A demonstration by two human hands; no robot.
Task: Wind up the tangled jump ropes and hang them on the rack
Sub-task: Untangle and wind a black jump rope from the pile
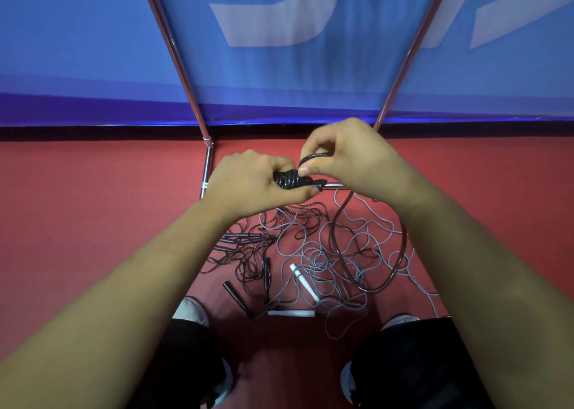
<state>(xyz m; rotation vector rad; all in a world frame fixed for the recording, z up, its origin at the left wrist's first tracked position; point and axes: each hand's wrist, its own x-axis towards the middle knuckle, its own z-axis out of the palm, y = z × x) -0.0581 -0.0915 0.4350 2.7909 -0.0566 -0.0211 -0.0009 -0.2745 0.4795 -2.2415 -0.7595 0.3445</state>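
Winding a black jump rope [404, 241], a person's left hand [248, 182] grips the coiled bundle [287, 179], its long axis running left to right. The right hand [351, 157], just beside it, pinches a loop [313, 157]. The loose tail [334, 231] drops to the tangle [310, 253] on the floor [93, 191], below the rack [171, 48].

Legend: no legible text. Beyond your left hand [251, 185], the blue banner [93, 51] bears large white strokes [264, 14], cropped at the top edge. You cannot read them as letters or a brand. Just left of that hand, a white band [204, 186] on the rack tube [207, 163] is too small to read.
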